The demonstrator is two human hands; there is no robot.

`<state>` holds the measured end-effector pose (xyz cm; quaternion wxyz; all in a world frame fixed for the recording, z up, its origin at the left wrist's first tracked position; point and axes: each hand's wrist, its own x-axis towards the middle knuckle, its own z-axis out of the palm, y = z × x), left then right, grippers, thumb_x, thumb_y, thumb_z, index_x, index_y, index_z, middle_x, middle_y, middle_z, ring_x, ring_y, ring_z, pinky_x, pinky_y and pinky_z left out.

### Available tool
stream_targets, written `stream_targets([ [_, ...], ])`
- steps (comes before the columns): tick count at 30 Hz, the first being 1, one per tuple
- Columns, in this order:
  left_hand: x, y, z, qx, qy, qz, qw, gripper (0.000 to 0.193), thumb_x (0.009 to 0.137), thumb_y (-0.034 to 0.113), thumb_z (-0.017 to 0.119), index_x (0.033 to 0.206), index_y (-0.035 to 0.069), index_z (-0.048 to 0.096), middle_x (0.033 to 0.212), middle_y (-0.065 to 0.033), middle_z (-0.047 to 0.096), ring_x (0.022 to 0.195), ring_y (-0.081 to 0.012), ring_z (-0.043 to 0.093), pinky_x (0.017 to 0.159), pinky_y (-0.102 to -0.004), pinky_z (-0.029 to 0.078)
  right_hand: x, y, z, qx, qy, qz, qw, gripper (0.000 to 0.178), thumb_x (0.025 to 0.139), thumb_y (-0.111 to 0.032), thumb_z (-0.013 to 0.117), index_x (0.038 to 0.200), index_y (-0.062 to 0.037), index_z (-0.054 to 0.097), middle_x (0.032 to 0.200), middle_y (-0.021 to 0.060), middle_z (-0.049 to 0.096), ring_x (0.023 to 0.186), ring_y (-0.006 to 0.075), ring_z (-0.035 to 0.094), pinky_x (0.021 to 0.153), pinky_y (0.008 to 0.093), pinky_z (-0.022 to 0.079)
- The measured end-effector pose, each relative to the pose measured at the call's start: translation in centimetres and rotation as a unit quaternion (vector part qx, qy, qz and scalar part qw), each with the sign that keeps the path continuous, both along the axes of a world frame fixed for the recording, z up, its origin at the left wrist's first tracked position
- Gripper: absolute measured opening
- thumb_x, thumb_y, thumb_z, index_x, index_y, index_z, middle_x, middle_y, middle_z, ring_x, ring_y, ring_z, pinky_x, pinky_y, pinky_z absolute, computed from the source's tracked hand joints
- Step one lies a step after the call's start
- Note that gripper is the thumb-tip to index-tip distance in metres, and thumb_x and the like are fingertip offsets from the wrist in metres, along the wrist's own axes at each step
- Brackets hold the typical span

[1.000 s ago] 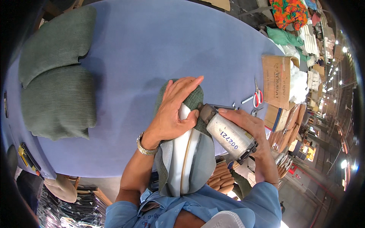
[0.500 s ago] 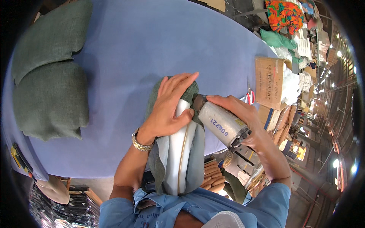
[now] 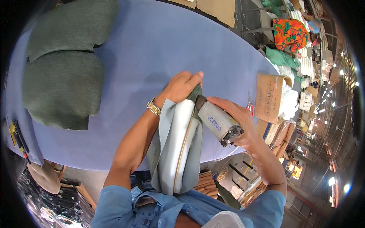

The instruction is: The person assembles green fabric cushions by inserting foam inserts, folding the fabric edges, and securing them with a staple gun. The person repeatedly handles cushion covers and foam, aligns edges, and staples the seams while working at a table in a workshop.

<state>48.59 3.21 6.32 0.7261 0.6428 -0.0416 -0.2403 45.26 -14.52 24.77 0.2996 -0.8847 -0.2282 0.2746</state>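
Observation:
My left hand [image 3: 180, 88] clasps the far end of a long padded piece [image 3: 178, 148], which is white foam wrapped in grey-green fabric with a pale piping along it. The piece runs from the blue table [image 3: 152, 49] edge down toward my chest. My right hand [image 3: 232, 117] grips a grey cylindrical power tool [image 3: 217, 123]. Its nose presses against the top of the fabric, right beside my left fingers. A metal watch sits on my left wrist.
Two finished green cushions [image 3: 62, 62] lie on the table's left side. A cardboard box with white stuffing [image 3: 270, 97] and scissors [image 3: 249, 106] sit at the right edge. Wooden frames and stacked goods stand on the floor to the right.
My left hand has curled from lying flat over the piece to clasping its far end. The tool and the piece have tilted a little, with the tool's nose staying on the fabric.

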Motion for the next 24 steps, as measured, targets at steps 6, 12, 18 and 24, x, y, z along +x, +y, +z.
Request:
stream_targets([
  [6, -0.7, 0.9, 0.6, -0.040, 0.012, 0.058, 0.997, 0.067, 0.102, 0.051, 0.038, 0.072, -0.002, 0.067, 0.064, -0.0186, 0.060, 0.065, -0.0354, 0.058, 0.074, -0.0449, 0.048, 1.3, 1.4, 0.3, -0.029, -0.003, 0.036, 0.999, 0.085, 0.067, -0.030, 0.088, 0.143, -0.0099, 0.056, 0.115, 0.0182, 0.071, 0.100, 0.0381, 0.070, 0.085, 0.0415, 0.055],
  [12, -0.9, 1.4, 0.5, -0.030, 0.009, 0.068, 0.997, 0.064, 0.101, 0.050, 0.037, 0.075, -0.001, 0.066, 0.073, -0.0209, 0.062, 0.080, -0.0365, 0.059, 0.083, -0.0446, 0.047, 1.2, 2.2, 0.2, -0.004, 0.028, -0.004, 1.000, 0.080, 0.068, -0.026, 0.086, 0.141, -0.0094, 0.057, 0.116, 0.0190, 0.071, 0.098, 0.0402, 0.071, 0.084, 0.0417, 0.056],
  [18, -0.7, 0.9, -0.6, -0.025, -0.008, 0.069, 0.997, 0.061, 0.101, 0.048, 0.038, 0.078, 0.000, 0.068, 0.078, -0.0205, 0.065, 0.087, -0.0350, 0.060, 0.086, -0.0442, 0.047, 1.1, 2.1, 0.1, -0.026, -0.025, 0.025, 0.999, 0.076, 0.068, -0.011, 0.081, 0.140, -0.0117, 0.058, 0.114, 0.0167, 0.073, 0.099, 0.0409, 0.071, 0.084, 0.0408, 0.058],
  [24, 0.2, 2.2, 1.1, -0.041, -0.006, 0.066, 0.997, 0.061, 0.103, 0.043, 0.040, 0.073, 0.000, 0.072, 0.068, -0.0123, 0.068, 0.066, -0.0228, 0.061, 0.073, -0.0360, 0.050, -1.5, 1.0, -0.5, 0.046, -0.143, 0.025, 0.988, 0.079, 0.067, -0.004, 0.080, 0.141, -0.0122, 0.057, 0.122, 0.0166, 0.071, 0.109, 0.0385, 0.070, 0.091, 0.0391, 0.056],
])
